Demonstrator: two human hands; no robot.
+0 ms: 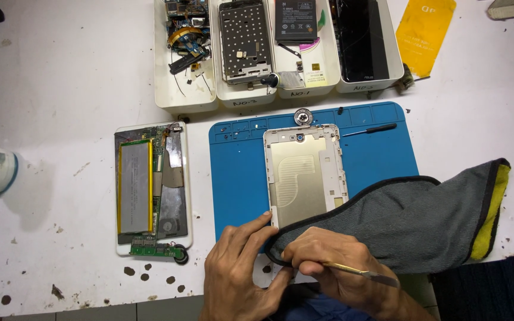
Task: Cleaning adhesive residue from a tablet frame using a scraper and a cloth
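Left hand (236,270) steadies one gold cover (306,176); right hand (334,267) grips, apparently, one tweezers (361,272).

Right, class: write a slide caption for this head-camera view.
Left hand steadies gold tablet back cover on blue mat; right hand holds tweezers.

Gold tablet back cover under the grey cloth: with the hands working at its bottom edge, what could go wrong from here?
1. The right hand holds a thin metal pry tool close to the left hand; a slip could jab those fingers.
2. The grey cloth hides the lower corner of the gold back cover, so prying there is partly blind and might bend the frame.
3. The opened tablet lies beside the blue mat with its battery exposed; a stray tool could nick it.
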